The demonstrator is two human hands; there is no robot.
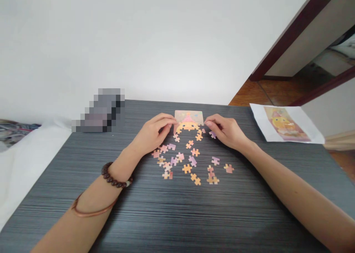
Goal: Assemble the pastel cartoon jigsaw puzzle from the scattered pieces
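Observation:
A partly joined jigsaw puzzle (189, 117) lies flat on the dark table, its upper part showing a pink shape above a yellow face. My left hand (155, 132) grips its left edge, fingers closed with the tips against it. At the right edge my right hand (226, 131) has thumb and index finger pinched together on the puzzle's side. A purple piece (212, 134) lies just under the right fingers. Loose pieces are scattered nearer to me, among them an orange piece (187, 168), a joined orange pair (195, 179) and a small joined cluster (212, 176).
On the table's right side lies a white sheet (259, 125) with a printed yellow picture. A pixelated dark object (97, 114) stands at the back left. The table (166, 216) meets a white wall behind; a doorway with wooden floor (249, 92) is at right.

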